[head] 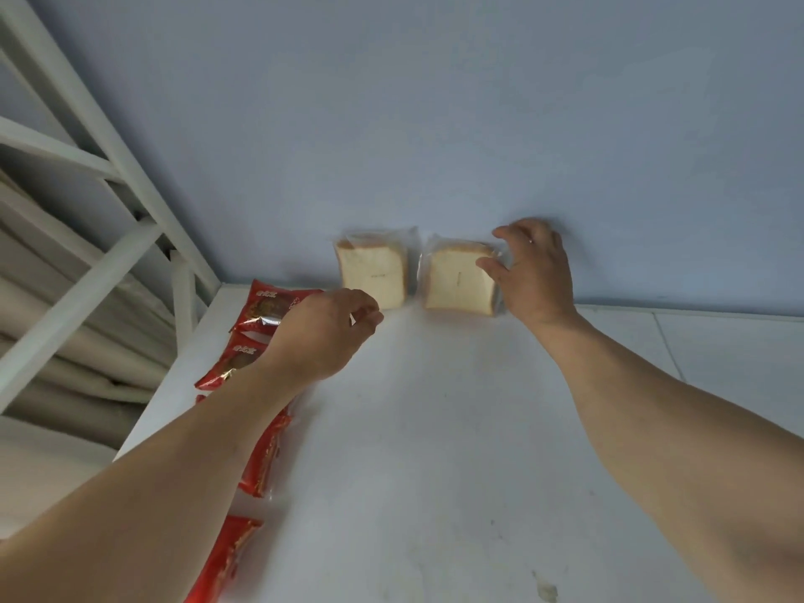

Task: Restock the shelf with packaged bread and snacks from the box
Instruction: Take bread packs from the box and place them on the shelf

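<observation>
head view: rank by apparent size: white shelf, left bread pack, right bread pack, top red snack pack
1. White shelf, by far the largest.
2-3. Left bread pack and right bread pack: they look alike, so no ranking; the right hand covers one edge.
The top red snack pack is partly hidden by the left hand: unsure.

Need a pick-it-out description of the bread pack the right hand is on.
On the white shelf, two clear-wrapped bread packs stand against the blue wall. Take the right bread pack, away from the red snack packets. Only this one has the right hand gripping its edge.
</observation>
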